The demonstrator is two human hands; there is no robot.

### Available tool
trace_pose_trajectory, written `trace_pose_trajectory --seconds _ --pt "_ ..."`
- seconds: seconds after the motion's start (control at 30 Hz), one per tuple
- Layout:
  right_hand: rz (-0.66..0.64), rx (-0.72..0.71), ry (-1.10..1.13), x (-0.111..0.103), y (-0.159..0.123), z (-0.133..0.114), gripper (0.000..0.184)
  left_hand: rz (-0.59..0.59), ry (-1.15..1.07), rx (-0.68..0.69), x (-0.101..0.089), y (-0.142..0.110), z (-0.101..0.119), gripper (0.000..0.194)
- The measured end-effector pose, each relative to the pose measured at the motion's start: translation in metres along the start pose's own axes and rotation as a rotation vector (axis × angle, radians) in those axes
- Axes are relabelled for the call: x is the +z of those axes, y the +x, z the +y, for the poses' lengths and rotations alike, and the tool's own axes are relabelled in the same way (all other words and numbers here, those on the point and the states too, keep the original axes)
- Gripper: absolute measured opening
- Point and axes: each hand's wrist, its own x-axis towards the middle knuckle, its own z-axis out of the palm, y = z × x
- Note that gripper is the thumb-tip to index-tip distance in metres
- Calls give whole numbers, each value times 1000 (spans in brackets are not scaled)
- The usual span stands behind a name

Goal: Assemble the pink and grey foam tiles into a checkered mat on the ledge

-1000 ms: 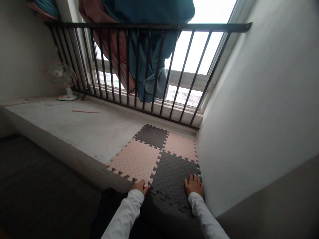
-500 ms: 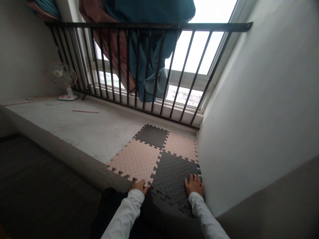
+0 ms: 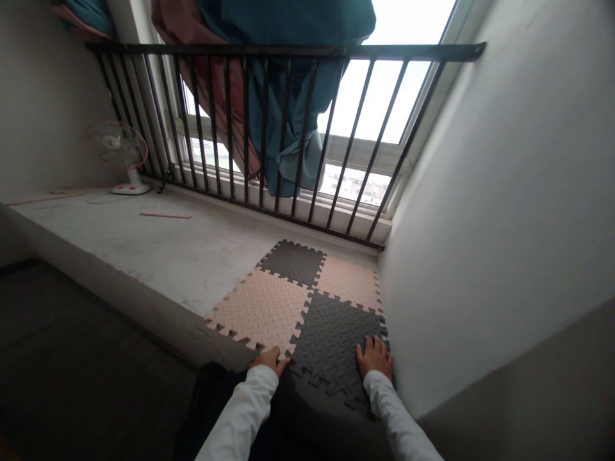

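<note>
Four interlocking foam mat tiles lie joined in a square at the ledge's right end. At the near corner of the front pink foam mat tile (image 3: 262,307), my left hand (image 3: 270,361) pinches the toothed edge; some of its fingers are hidden. My right hand (image 3: 375,358) rests palm down with fingers spread on the front dark grey foam mat tile (image 3: 334,336), close to the wall. Behind these are another dark grey tile (image 3: 293,261) on the left and a pink tile (image 3: 350,280) on the right.
A black metal railing (image 3: 240,200) runs along the window, with teal and pink curtains (image 3: 273,115) behind it. On the pale ledge (image 3: 158,256) stand a small fan (image 3: 122,153) and a thin strip (image 3: 166,216). A white wall (image 3: 480,224) borders the right side.
</note>
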Motion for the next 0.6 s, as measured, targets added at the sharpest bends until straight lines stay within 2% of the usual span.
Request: trace_pose_trajectory --seconds 0.6 --pt "-4 5 -16 -1 -1 0 42 9 5 -1 1 0 0 31"
